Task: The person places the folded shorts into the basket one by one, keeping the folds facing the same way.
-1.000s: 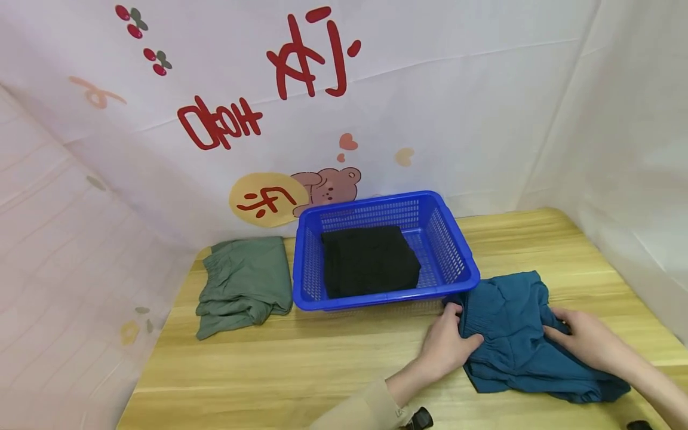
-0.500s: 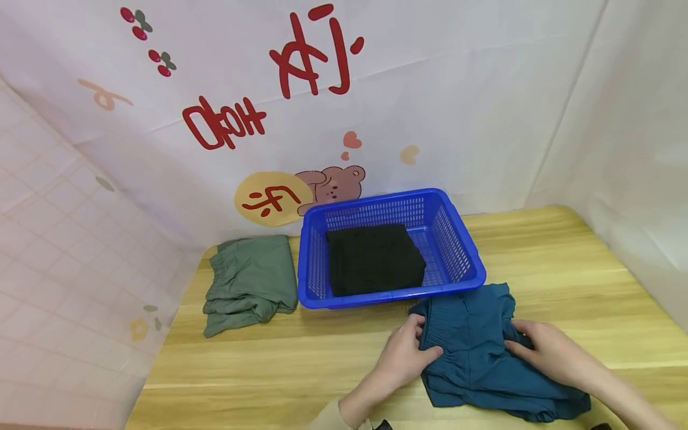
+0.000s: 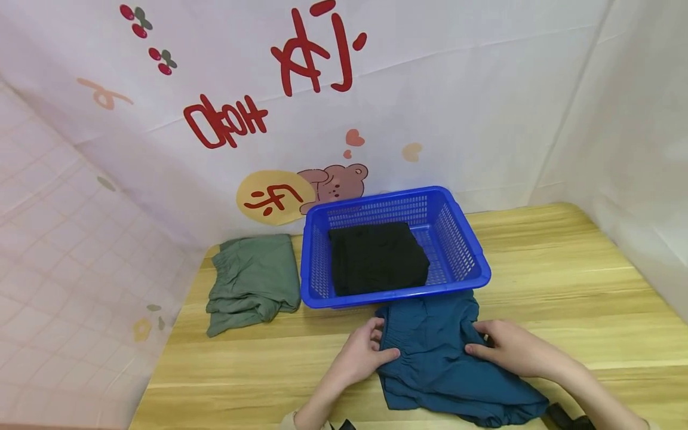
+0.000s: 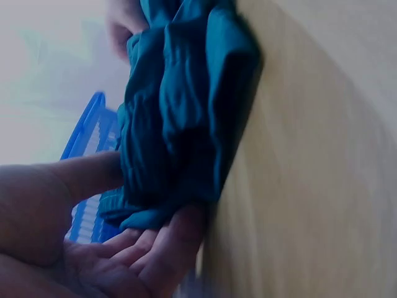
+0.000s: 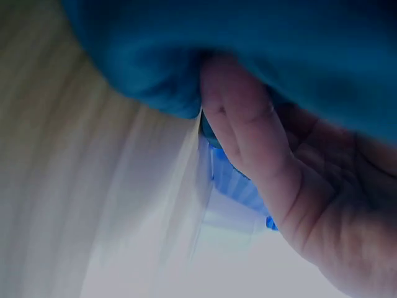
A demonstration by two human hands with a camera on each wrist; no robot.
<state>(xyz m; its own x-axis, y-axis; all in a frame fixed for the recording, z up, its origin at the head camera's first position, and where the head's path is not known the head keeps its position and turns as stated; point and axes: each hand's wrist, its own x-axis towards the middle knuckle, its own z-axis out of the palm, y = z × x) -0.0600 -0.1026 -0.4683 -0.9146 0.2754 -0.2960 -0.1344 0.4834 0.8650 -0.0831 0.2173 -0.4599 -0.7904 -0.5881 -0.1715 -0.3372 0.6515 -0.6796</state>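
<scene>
Teal shorts (image 3: pixel 435 358) with a gathered elastic waistband lie folded on the table in front of the blue basket. At the waistband side my left hand (image 3: pixel 361 352) grips them, thumb on top and fingers under the edge, as the left wrist view shows. My right hand (image 3: pixel 510 349) pinches the opposite side, its thumb over the cloth. In the right wrist view, the fingers of the right hand (image 5: pixel 260 143) reach beneath the teal fabric (image 5: pixel 142 68), and their tips are hidden there.
The blue plastic basket (image 3: pixel 398 294) stands at the back against the printed white cloth wall, with folded black clothing (image 3: pixel 376 257) inside. Left of it lies a folded grey-green garment (image 3: pixel 255 278) with an elastic waist. The wooden table (image 3: pixel 258 370) ends at a rounded back-right corner.
Both hands have slid the teal shorts leftward along the table, from the basket's right corner to in front of its right half. The grip of both hands stays the same.
</scene>
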